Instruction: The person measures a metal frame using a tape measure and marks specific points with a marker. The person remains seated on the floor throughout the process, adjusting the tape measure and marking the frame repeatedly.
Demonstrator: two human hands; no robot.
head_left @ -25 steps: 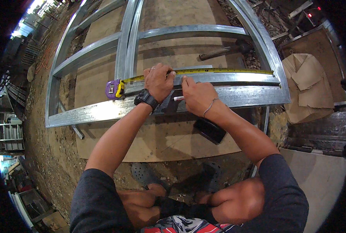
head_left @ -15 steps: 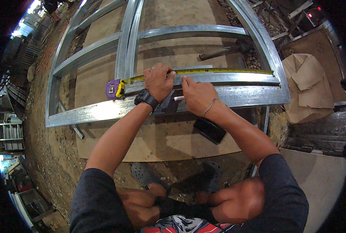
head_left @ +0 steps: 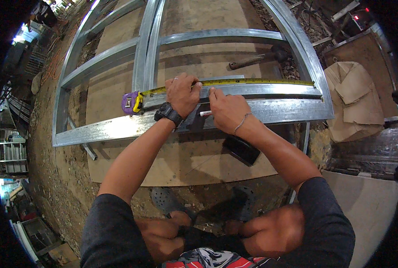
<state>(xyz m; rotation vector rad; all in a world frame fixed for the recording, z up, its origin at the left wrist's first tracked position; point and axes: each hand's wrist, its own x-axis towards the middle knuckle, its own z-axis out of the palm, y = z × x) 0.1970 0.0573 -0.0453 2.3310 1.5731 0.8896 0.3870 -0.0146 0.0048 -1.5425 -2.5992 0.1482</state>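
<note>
A purple and yellow tape measure (head_left: 130, 103) rests on the metal frame at left, its yellow blade (head_left: 257, 81) drawn out rightward to the frame's right side. My left hand (head_left: 183, 94), with a black watch at the wrist, is closed over the blade and pins it along a loose galvanized tube (head_left: 275, 90). Close beside it, my right hand (head_left: 228, 109) is closed around a white marker (head_left: 206, 113), whose one end shows at the palm side. That hand's thumb and forefinger meet at the tube's edge. Beneath both hands runs the frame's near rail (head_left: 288, 110).
A hammer (head_left: 252, 60) lies inside the metal frame (head_left: 221, 33) on brown board (head_left: 185, 172). Near my right forearm is a black phone (head_left: 241, 150). Folded brown cardboard (head_left: 353, 100) sits at right. A person (head_left: 47, 15) is at the far upper left.
My hands, the tape measure and the marker have stayed in place. At the far upper left, the other person has come further into view.
</note>
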